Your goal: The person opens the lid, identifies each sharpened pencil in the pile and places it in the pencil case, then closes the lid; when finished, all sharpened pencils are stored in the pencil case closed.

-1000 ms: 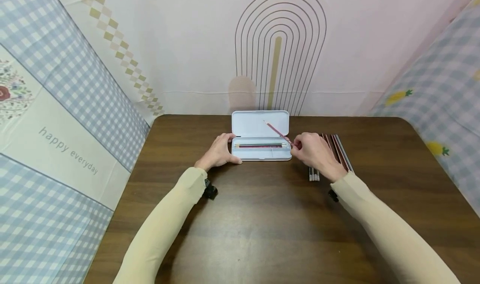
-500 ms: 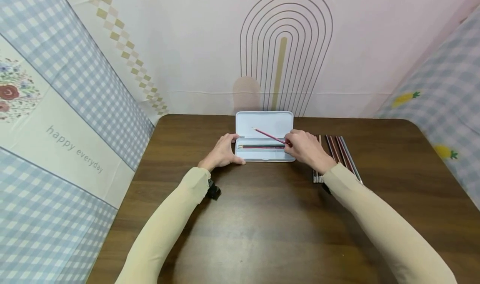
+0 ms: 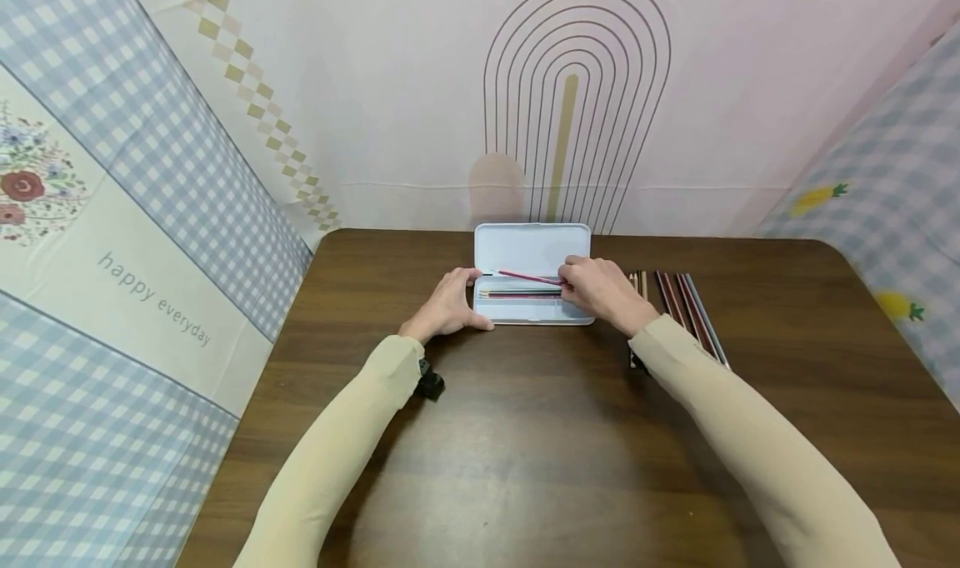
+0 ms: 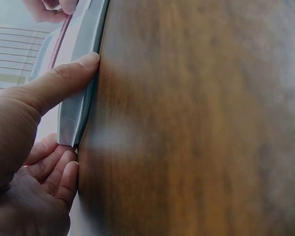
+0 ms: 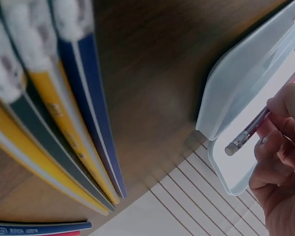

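Observation:
A white pencil case (image 3: 531, 245) lies with its lid raised at the back of the table. My left hand (image 3: 448, 304) holds its left end. In the left wrist view the thumb presses the case's front wall (image 4: 71, 125) and the fingers lie along the end. My right hand (image 3: 600, 291) pinches a red pencil (image 3: 522, 277) near its eraser end, over the right part of the case. The pencil slants slightly, its tip pointing left. Several pencils (image 3: 510, 295) lie lengthwise inside the case. In the right wrist view the held pencil's eraser (image 5: 232, 148) sticks out past the fingers.
Several pencils (image 3: 693, 316) lie side by side on the wooden table (image 3: 480, 451) right of the case, partly behind the right forearm. In the right wrist view the nearest pencils (image 5: 83, 98) are yellow, green and blue. A patterned cloth (image 3: 405, 102) hangs behind the table.
My right hand has moved left and brought the red pencil lower over the case, turning it closer to level. My left hand stays on the case's left end.

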Tool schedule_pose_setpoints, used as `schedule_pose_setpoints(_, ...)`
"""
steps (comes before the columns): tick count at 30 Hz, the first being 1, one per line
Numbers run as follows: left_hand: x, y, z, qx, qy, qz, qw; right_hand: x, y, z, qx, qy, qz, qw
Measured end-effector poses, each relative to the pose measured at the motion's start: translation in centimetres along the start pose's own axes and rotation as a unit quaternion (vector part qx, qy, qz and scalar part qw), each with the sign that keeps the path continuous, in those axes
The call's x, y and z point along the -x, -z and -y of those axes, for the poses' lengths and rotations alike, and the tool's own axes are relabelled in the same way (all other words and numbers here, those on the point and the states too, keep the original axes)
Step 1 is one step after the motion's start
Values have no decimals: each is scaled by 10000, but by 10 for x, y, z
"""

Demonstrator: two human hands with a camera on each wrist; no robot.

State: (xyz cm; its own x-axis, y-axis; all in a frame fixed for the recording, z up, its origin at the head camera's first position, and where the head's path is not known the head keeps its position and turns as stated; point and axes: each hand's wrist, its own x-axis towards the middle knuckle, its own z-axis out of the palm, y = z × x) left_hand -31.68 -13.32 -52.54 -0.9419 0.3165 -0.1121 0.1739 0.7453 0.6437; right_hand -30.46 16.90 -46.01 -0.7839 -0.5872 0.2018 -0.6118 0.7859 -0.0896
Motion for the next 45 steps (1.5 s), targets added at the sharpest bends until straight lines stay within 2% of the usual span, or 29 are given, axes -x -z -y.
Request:
schedule_pose_setpoints(7, 7, 5, -8, 137, -41, -16, 9999, -7, -3, 1, 190, 195, 82, 9996)
schedule_pose_setpoints(13, 19, 14, -22, 68, -18, 42, 10000, -14, -7, 4, 381, 169, 226, 9989)
schedule_pose_setpoints(19, 22, 15, -28, -41, -24, 58, 10000, -17, -8, 5, 693, 191, 356, 9968)
schedule_pose_setpoints(27, 21, 16, -26, 87, -51, 44, 9999, -19, -12, 4, 917, 216, 414, 9947)
schedule_pose_setpoints(34, -3, -2, 6, -215, -142, -77, 9996, -23, -15, 6, 1052, 238, 468, 9931)
schedule_pose_setpoints(37, -7, -5, 11, -195, -152, -91, 9997, -24, -16, 7, 1075, 200, 518, 9927)
schedule_pose_setpoints(40, -4, -2, 7, -103, -138, -81, 9998, -24, -16, 8, 1126, 189, 522, 9921)
schedule_pose_setpoints(45, 10, 8, -11, 45, -71, -10, 10000, -23, -15, 10, 1299, 296, 532, 9897)
